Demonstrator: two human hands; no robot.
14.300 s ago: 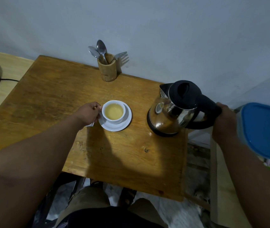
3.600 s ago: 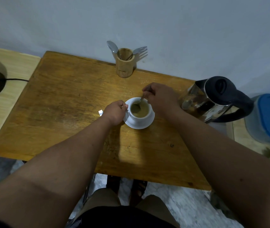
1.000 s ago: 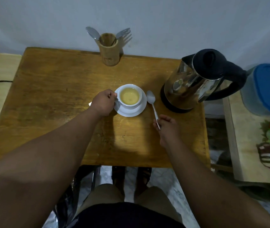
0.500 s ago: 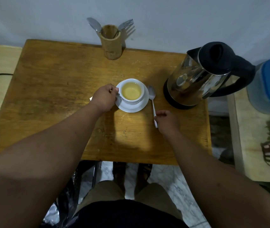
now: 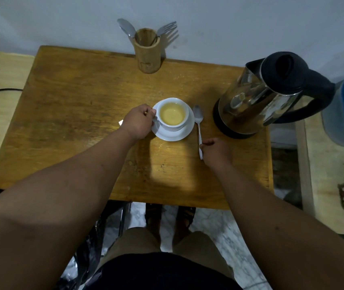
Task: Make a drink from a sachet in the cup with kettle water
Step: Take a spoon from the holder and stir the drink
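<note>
The white cup (image 5: 172,115) is seen on its saucer (image 5: 174,133) near the middle of the wooden counter (image 5: 79,114), filled close to the rim with a pale yellowish drink. The left hand (image 5: 138,122) is closed around the cup's handle side, with thumb and fingers pinched at the handle. The right hand (image 5: 216,150) is curled around the lower end of a spoon (image 5: 198,128), which is laid flat on the counter just beside the saucer, its bowl pointing away from the person. Whether the spoon is pinched or merely touched cannot be told. The kettle (image 5: 265,95) is stood upright on its base at the right side of the counter, well apart from both hands, with its lid down. A small pale scrap (image 5: 121,122), possibly the sachet, is glimpsed behind the left hand, though it is too hidden to be identified. A wooden holder (image 5: 147,51) with a spoon and fork is set at the far edge. The mixing and pouring are judged to be done, and the closing step of setting the spoon aside is taken to be in hand. For the next move, only a release of the spoon and a steady hold on the full cup are called for, since any tilt would spill it.
</note>
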